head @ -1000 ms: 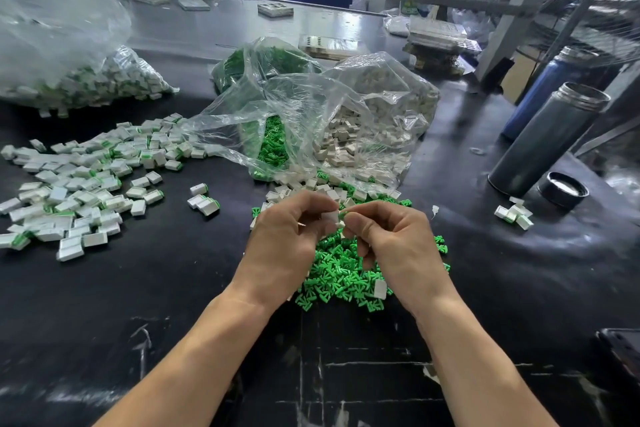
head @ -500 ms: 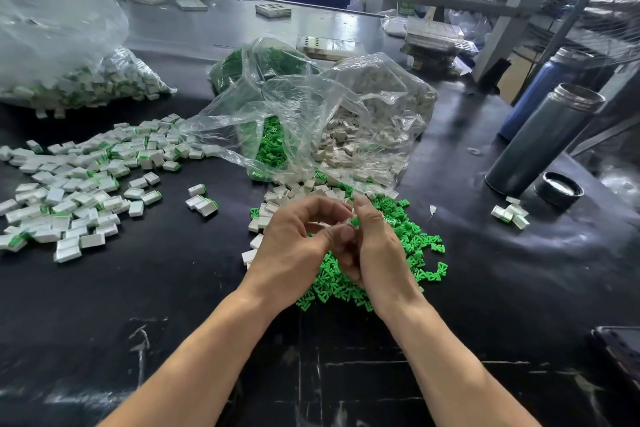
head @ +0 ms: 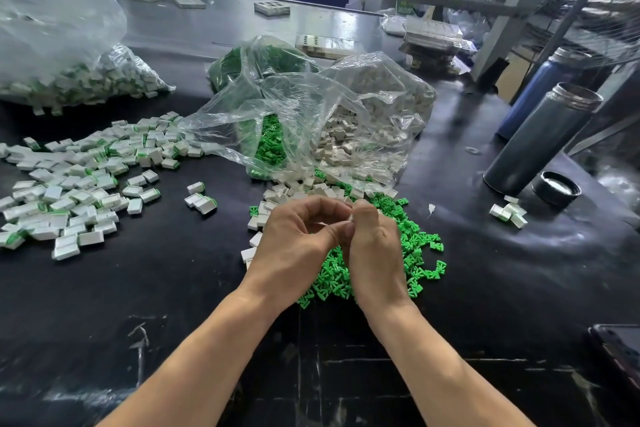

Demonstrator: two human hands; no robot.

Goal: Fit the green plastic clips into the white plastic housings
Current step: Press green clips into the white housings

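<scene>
Black bench (head: 173, 288) | left hand (head: 294, 246), right hand (head: 374, 253) pinch one white housing (head: 350, 217)

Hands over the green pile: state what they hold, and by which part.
Left hand and right hand pinch one small white piece between their fingertips; only a sliver shows, so the gripped part cannot be told.

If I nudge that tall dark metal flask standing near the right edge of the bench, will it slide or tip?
The tall dark metal flask would probably tip rather than slide: it stands tall on a narrow base. Its black round lid lies off beside it, so any contents could spill. Once down, its cylindrical body would likely roll on the glossy black bench.
</scene>
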